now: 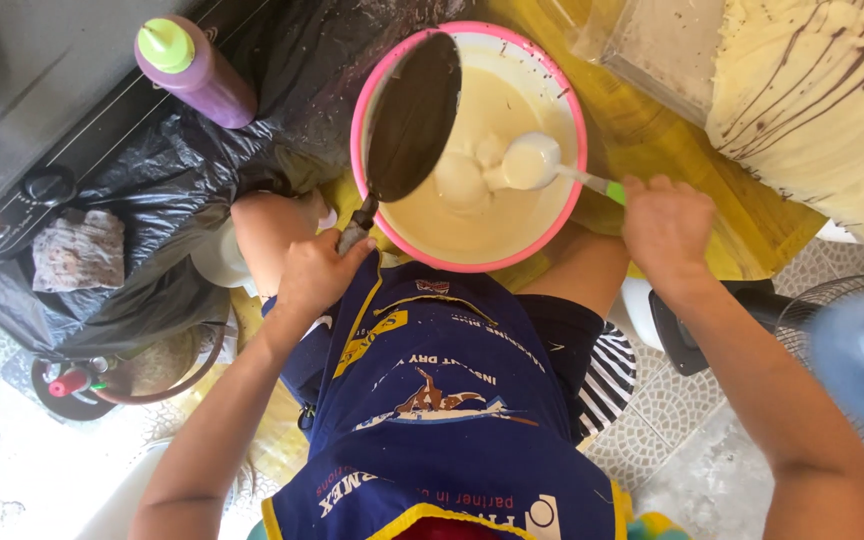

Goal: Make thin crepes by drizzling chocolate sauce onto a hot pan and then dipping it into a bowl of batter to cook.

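Looking down through the head camera, my left hand (pixel 314 272) is closed around the handle of a small dark pan (pixel 413 115), whose long axis runs up and slightly right, tilted over the near-left rim of the pink bowl (pixel 574 185) of pale batter. My right hand (pixel 667 222) is curled shut on a white ladle (pixel 532 160); its handle points left, its cup resting in the batter. Both forearms reach forward past my blue apron (pixel 442 400).
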